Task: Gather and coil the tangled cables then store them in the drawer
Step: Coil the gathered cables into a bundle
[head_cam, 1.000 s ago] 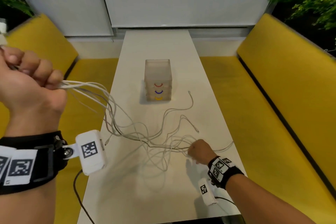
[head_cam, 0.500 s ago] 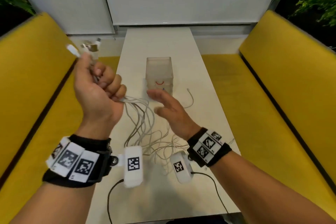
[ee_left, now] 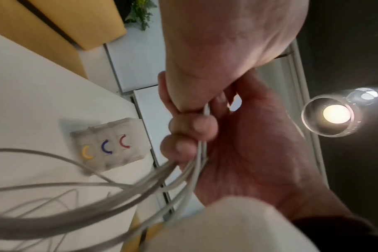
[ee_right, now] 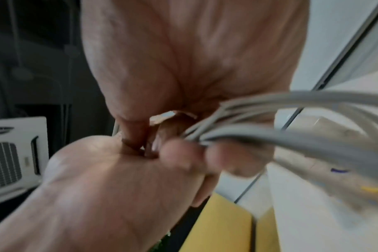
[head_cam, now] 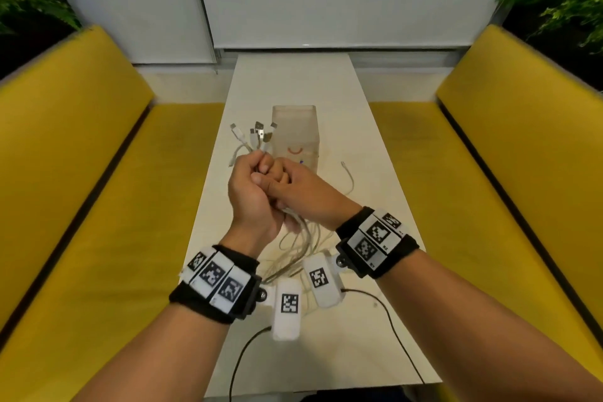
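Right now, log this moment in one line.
left hand: grips white cable bundle | right hand: grips same bundle | translucent plastic drawer unit: closed

The bundle of white cables (head_cam: 295,238) is hanging from both fists, plug ends (head_cam: 257,134) sticking up, loose loops trailing on the tabletop (head_cam: 368,153) before the closed translucent three-drawer box (head_cam: 295,127).

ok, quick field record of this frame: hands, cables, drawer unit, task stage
left hand: grips the cable bundle just below the plugs
right hand: closed on the same bundle, against the left hand
cables: white, plug ends fanned above the fists, slack trailing onto the table
drawer unit: translucent, behind the hands, drawers look shut
task stage: gathered, not coiled, not stored
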`<state>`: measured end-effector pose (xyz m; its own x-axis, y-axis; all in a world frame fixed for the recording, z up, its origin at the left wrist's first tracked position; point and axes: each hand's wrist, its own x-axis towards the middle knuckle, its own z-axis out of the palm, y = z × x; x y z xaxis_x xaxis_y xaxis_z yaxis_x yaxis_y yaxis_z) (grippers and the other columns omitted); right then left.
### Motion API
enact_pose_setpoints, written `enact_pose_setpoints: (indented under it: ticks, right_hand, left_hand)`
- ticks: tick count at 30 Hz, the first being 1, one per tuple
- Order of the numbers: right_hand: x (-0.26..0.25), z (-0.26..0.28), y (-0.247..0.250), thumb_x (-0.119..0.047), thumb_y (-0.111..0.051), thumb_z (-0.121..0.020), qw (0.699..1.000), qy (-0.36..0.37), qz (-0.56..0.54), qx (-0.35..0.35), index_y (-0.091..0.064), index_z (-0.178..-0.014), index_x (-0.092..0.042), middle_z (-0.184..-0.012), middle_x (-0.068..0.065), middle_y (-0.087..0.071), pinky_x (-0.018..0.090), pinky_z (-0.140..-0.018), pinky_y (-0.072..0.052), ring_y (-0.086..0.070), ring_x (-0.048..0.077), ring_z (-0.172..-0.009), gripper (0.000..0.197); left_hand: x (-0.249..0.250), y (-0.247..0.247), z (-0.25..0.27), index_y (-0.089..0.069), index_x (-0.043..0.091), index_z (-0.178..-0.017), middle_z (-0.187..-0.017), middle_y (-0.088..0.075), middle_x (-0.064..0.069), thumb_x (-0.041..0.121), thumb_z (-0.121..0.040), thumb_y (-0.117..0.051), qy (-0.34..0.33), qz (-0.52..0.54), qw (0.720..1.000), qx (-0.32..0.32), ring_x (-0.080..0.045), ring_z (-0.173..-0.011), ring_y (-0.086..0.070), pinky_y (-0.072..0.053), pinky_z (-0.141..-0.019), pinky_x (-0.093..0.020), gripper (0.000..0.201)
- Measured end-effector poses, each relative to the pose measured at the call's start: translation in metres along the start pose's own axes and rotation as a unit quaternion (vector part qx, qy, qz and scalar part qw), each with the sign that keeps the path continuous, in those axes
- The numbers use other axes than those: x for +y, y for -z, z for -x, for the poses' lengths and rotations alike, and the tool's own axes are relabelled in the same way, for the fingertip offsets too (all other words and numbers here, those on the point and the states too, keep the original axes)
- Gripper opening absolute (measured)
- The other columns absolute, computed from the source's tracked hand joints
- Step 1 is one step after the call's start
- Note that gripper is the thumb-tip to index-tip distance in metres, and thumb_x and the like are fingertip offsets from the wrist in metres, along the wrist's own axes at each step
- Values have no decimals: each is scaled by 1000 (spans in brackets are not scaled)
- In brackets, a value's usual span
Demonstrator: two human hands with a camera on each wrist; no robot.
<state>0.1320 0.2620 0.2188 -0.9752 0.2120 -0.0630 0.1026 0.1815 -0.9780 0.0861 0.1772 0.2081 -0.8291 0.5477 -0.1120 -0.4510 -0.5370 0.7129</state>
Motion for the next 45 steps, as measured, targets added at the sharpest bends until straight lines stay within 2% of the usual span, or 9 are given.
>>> enact_pose_setpoints:
  ticks: [2, 4, 8, 16, 19, 22, 25, 32, 45]
  right_hand:
    - [10, -4, 1, -46, -65, -92, 997, -7, 70, 25, -58, -99, -9, -70, 1, -61, 33, -50, -47, -56, 17, -52, 38]
    - [24, -9, 4, -55, -60, -92, 988, 4, 150, 45, -59, -92, -19, -78, -6, -66, 28, -64, -46, -62, 10, -68, 36]
    - [59, -6, 5, -64, -46, -92, 976, -7, 217, 33, -61, -95, -24, -89, -5, -70, 34, -74, -52, -65, 13, -81, 43]
    - [102, 7, 19, -50, -65, -85, 985, 4, 171, 5, -59, -95, -22, -86, -3, -66, 38, -78, -54, -63, 13, -78, 31]
    - [98, 5, 19, -33, -72, -82, 982, 2, 186, -12, -61, -99, -29, -76, -13, -62, 25, -68, -48, -55, -1, -64, 21]
    - [92, 1, 19, -22, -71, -79, 973, -14, 229, -36, -62, -99, -26, -74, -14, -60, 22, -65, -45, -52, 2, -61, 22]
    - [95, 4, 25, -26, -69, -86, 954, -50, 295, -30, -61, -86, -19, -70, -7, -60, 27, -61, -40, -53, 10, -60, 11]
    - [108, 8, 21, -53, -59, -93, 920, -47, 388, -11, -42, -53, -16, -51, -1, -42, 31, -50, -31, -39, 16, -47, 57]
    - [131, 18, 47, -57, -55, -93, 916, -104, 385, 45, -57, -59, -18, -56, -1, -54, 30, -53, -38, -53, 18, -56, 52]
  left_hand:
    - [-9, 6, -7, -30, 22, -64, -58, -16, 4, 28, -93, -43, 10, 12, 1000, 7, -17, -60, -9, -11, -53, -33, 33]
    - [-20, 12, -13, -28, 23, -60, -58, -15, 4, 23, -91, -42, 29, 5, 999, 14, -16, -58, -10, -13, -49, -30, 34]
    - [-41, 29, -19, -28, 19, -59, -54, -22, 3, 12, -100, -38, 54, -27, 998, 35, -14, -51, -22, -27, -48, -26, 43]
    - [-61, 50, -13, -38, 13, -72, -60, -36, -3, 14, -108, -40, 47, -98, 994, -7, -17, -54, -40, -43, -62, -33, 37]
    - [-64, 55, -13, -43, 11, -71, -53, -37, -2, 11, -97, -58, 36, -151, 988, -2, -17, -48, -42, -49, -60, -34, 30]
    - [-58, 53, -14, -42, 11, -65, -44, -34, 0, 4, -96, -61, 19, -200, 979, 44, -14, -38, -37, -43, -54, -30, 37]
    - [-39, 51, -25, -39, 17, -62, -45, -23, 4, 19, -105, -54, 26, -139, 989, 42, -12, -37, -26, -35, -44, -26, 46]
    - [-27, 55, -25, -33, 24, -54, -47, -18, 5, 38, -107, -47, 45, -85, 995, 28, -9, -39, -17, -19, -40, -24, 57]
    - [7, 58, -36, -27, 26, -61, -47, -17, 8, 35, -106, -50, -22, -38, 993, 106, -9, -42, -11, -11, -42, -24, 52]
